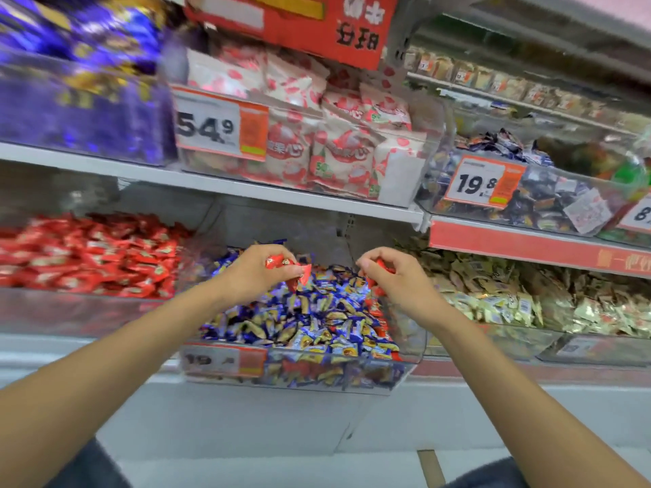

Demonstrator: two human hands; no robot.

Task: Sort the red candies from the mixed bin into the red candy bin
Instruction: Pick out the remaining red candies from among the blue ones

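Left hand (254, 276) is gripping red candies (281, 263) in curled fingers (271, 251) above the mixed bin (405, 374); right hand (401, 280) is pinching another red candy (383, 266); red candy bin (70, 311) is sitting alongside

Motion blur smears the purple foil packets (81, 82) at upper left beyond reading. The clear plastic bin of red-wrapped candies (70, 311) runs off the left edge, its contents blurred. Curled fingers of the left hand (253, 272) cover part of the red candies (283, 264) it pinches. The right hand (398, 280) hides most of its red candy (382, 265). The orange-and-white price label (222, 359) on the clear mixed bin (352, 376) reads "19", with the rest unreadable. The right edge cuts off a white price tag (639, 214).
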